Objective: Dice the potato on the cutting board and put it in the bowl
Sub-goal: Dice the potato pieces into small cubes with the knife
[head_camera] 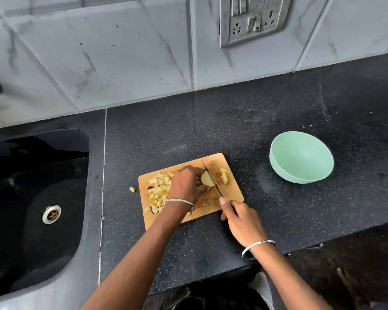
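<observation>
A wooden cutting board lies on the black counter. My left hand grips a potato piece in the board's middle. My right hand grips the handle of a knife, forefinger along its spine, and the blade rests against the right side of that piece. Cut slices lie just right of the blade. Several diced cubes are piled on the board's left part. One cube lies off the board on the counter. A mint-green bowl with nothing in it stands to the right.
A black sink with a steel drain takes up the left side. The tiled wall with a socket panel rises behind the counter. The counter's front edge runs close below my right hand.
</observation>
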The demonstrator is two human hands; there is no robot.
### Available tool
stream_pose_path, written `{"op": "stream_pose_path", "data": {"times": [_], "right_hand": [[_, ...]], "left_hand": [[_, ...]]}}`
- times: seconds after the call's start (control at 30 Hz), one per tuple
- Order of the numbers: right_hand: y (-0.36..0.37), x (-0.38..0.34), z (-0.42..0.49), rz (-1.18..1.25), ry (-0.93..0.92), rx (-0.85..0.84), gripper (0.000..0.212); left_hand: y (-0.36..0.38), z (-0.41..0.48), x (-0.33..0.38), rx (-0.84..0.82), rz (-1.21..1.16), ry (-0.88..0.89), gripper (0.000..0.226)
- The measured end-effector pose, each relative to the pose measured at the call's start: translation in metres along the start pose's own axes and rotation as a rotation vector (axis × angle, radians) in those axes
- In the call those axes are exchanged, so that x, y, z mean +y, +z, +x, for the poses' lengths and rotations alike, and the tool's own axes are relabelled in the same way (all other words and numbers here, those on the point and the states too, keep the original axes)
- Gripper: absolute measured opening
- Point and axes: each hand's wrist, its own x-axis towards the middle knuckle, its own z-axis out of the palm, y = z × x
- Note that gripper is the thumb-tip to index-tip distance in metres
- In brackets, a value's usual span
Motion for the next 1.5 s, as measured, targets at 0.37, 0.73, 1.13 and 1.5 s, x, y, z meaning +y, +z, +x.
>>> {"op": "stream_pose_path", "data": {"times": [0.37, 0.73, 1.13, 1.5], "right_hand": [[0.001, 0.001, -0.003, -0.036, -0.008, -0.011, 0.053], [0.011, -0.001, -0.006, -0.099, 0.053, -0.005, 0.058], [0.01, -0.018, -0.01, -0.165, 0.086, -0.048, 0.052], [0.011, -0.033, -0.008, -0.348, 0.138, -0.015, 0.056]], "left_hand": [[0.001, -0.005, 0.004, 0.058, 0.048, -0.008, 0.035], [0.001, -0.004, 0.004, 0.035, -0.001, -0.06, 0.048], [0.005, -0.001, 0.001, 0.008, -0.026, -0.093, 0.052], [0.0, 0.0, 0.005, 0.006, -0.007, -0.101, 0.049]]}}
